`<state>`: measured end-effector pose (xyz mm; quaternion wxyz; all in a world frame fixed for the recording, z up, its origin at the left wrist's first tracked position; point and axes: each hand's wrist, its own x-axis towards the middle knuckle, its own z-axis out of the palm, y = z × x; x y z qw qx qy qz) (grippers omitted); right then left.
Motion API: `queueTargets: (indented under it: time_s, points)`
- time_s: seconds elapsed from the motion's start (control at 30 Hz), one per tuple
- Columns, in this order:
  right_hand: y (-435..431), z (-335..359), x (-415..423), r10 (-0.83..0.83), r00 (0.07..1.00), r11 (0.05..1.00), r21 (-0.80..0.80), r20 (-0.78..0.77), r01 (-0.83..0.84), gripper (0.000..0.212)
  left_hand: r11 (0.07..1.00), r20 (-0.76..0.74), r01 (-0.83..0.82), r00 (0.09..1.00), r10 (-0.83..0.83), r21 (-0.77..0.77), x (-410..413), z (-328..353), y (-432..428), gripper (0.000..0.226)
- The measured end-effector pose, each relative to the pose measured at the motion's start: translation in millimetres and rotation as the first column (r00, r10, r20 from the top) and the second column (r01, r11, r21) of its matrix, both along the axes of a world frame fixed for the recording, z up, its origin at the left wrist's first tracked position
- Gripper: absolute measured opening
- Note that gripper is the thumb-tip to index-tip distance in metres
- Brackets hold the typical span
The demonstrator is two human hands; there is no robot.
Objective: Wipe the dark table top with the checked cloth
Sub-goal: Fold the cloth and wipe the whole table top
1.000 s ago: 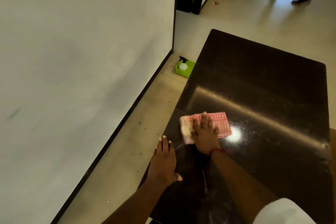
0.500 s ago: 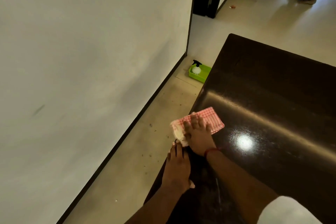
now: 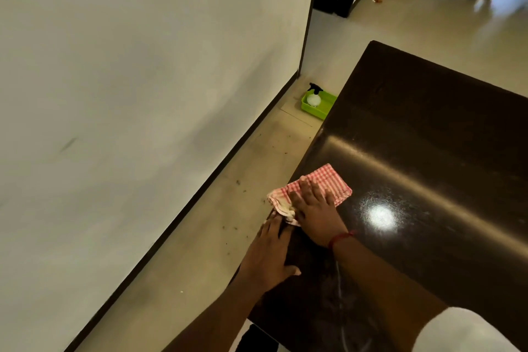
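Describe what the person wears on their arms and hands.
Neither the left hand nor the right hand has a glove. A thin red thread circles the right wrist. Both forearms are uncovered. A white sleeve shows at the right upper arm, in the lower right corner of the picture. No watch shows on either wrist.

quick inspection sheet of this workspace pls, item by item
surface: dark table top, glossy, light glare, faint streaks near the person
job's things: checked cloth folded, at the left edge, one end overhanging
clutter: nothing seen
grips: right hand presses flat on the cloth; left hand flat at the table edge, holding nothing
cables: nothing seen
surroundings: spray bottle in green tray on floor; crumbs scattered there
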<state>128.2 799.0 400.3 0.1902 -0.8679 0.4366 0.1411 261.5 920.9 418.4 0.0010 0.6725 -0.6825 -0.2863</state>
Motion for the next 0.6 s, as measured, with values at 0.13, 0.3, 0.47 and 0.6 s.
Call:
queueTargets:
  time_s: [0.13, 0.3, 0.47, 0.6]
  points:
    - [-20.8, -0.2, -30.1, -0.074, 0.997, 0.997, 0.020, -0.017, 0.074, 0.053, 0.996, -0.018, -0.061, 0.998, 0.060, -0.062, 7.3, -2.6, 47.3, 0.097]
    - [11.7, 0.5, -2.6, -0.425, 0.905, 0.905, 0.009, 0.040, 0.425, 0.054, 0.915, -0.033, -0.403, 0.915, 0.403, 0.017, 10.2, -5.8, 90.7, 0.115]
    - [54.8, 2.2, 1.8, 0.002, 0.999, 1.000, 0.017, 0.034, -0.003, 0.052, 0.852, -0.014, -0.521, 0.853, 0.522, 0.057, -4.3, -2.9, 110.1, 0.126]
    - [28.3, 3.3, -20.6, 0.021, 1.000, 0.999, 0.048, -0.010, -0.020, 0.052, 0.812, -0.003, -0.580, 0.814, 0.581, 0.065, -11.4, -3.2, 117.1, 0.129]
